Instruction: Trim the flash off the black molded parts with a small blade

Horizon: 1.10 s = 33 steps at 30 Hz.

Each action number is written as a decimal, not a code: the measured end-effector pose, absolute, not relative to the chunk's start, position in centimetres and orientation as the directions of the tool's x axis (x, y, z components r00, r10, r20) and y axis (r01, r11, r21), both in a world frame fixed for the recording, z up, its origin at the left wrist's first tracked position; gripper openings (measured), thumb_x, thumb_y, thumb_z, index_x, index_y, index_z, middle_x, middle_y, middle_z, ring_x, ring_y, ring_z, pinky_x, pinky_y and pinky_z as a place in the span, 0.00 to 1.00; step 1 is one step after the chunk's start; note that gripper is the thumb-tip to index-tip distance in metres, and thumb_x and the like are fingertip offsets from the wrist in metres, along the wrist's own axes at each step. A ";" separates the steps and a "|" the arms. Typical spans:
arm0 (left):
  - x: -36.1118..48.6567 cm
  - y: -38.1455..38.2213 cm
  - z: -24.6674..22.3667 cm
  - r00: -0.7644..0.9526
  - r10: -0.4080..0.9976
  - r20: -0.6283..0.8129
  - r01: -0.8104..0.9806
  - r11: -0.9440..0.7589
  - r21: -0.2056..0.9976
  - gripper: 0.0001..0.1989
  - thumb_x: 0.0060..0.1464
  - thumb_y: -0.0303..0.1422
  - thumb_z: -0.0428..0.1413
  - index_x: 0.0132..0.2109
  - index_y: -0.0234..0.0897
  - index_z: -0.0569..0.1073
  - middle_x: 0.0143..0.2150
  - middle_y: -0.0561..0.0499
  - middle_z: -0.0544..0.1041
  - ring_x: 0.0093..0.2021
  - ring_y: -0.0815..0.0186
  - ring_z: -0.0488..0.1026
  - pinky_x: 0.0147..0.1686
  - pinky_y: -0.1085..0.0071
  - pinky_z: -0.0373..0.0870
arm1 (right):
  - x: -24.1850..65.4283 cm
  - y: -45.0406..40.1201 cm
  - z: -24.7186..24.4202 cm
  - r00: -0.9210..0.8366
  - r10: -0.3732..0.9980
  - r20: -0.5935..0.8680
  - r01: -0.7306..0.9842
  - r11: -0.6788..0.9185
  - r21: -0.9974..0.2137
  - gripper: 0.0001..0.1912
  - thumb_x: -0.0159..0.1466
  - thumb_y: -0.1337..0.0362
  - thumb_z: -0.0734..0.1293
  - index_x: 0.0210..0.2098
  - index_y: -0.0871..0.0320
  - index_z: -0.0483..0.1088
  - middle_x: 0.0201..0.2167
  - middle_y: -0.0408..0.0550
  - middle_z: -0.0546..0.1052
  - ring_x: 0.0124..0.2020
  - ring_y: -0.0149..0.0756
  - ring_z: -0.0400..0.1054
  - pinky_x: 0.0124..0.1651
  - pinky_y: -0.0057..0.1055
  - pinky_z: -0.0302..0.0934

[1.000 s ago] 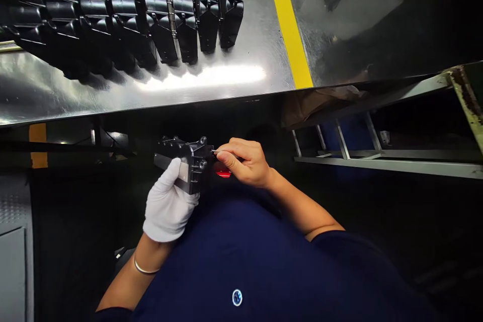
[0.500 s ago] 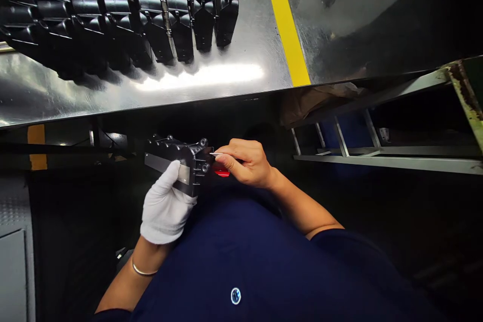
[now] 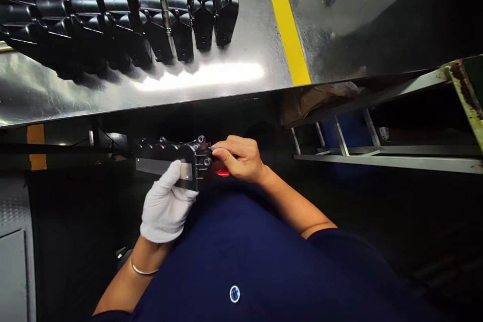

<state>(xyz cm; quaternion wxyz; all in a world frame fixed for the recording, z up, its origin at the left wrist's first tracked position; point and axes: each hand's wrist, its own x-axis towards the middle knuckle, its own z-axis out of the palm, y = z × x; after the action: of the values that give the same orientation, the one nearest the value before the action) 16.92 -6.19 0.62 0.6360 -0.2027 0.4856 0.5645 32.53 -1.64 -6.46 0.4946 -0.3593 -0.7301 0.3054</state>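
In a white cotton glove, my left hand (image 3: 166, 206) grips a black moulded plastic housing (image 3: 169, 153) from below, its thumb pressed on a grey metal strip (image 3: 156, 166) along the side. Round screw bosses and short ribs stand out at the housing's right end. My bare right hand (image 3: 241, 158) is closed in a pinch at that end, thumb against forefinger. Between those fingertips sits a thin blade-like tool, mostly hidden now; whether its tip touches the plastic I cannot tell.
Rows of similar black housings (image 3: 121, 10) stand on a shiny metal table (image 3: 249, 45) ahead, left of a yellow stripe (image 3: 287, 25). Under the table's right side are brown paper (image 3: 320, 100) and a metal frame (image 3: 377, 160). Something red (image 3: 222, 173) shows below my right hand.
The housing has turned nearer level and shifted slightly left in my gloved hand. My right hand has moved a little left and up, and the tool's pale tip shows less.
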 end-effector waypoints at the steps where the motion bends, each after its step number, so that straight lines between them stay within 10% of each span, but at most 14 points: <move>1: 16.9 -6.1 0.5 -0.124 0.521 -0.844 -0.908 0.284 0.309 0.22 0.67 0.23 0.35 0.52 0.33 0.73 0.26 0.51 0.81 0.23 0.71 0.79 0.27 0.81 0.77 | 32.4 -1.7 -6.5 -0.248 0.834 0.493 0.224 0.545 -0.808 0.12 0.66 0.63 0.65 0.31 0.62 0.78 0.26 0.48 0.80 0.23 0.27 0.67 0.29 0.24 0.63; 12: 16.5 -7.7 0.9 -0.030 0.436 -0.899 -0.894 0.390 0.219 0.22 0.59 0.15 0.42 0.26 0.35 0.73 0.18 0.55 0.76 0.18 0.72 0.76 0.27 0.81 0.77 | 32.9 0.4 -8.9 0.021 0.982 0.187 0.278 0.174 -0.945 0.23 0.66 0.50 0.63 0.27 0.61 0.78 0.24 0.48 0.78 0.26 0.30 0.70 0.31 0.27 0.64; 24: 15.5 -6.9 -1.7 0.078 0.554 -0.829 -0.929 0.342 0.141 0.25 0.67 0.23 0.34 0.56 0.35 0.73 0.28 0.52 0.82 0.29 0.73 0.81 0.41 0.81 0.76 | 32.3 -2.0 -6.0 -0.297 0.856 0.422 0.180 0.485 -0.856 0.18 0.68 0.57 0.62 0.30 0.60 0.78 0.24 0.47 0.78 0.22 0.26 0.65 0.26 0.25 0.62; 33: 15.7 -6.1 -2.0 0.032 0.515 -0.856 -0.928 0.334 0.167 0.23 0.66 0.23 0.38 0.49 0.44 0.76 0.26 0.57 0.81 0.27 0.73 0.80 0.31 0.84 0.75 | 31.1 -1.7 -7.6 -0.190 0.897 0.399 0.232 0.436 -0.870 0.17 0.67 0.57 0.63 0.29 0.59 0.78 0.27 0.47 0.81 0.24 0.27 0.68 0.30 0.26 0.64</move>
<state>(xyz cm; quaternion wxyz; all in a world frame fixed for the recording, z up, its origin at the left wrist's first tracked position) 15.72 -6.09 -2.01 0.6810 -0.2284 0.4511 0.5297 31.11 -1.67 -7.58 0.4887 -0.4077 -0.6921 0.3406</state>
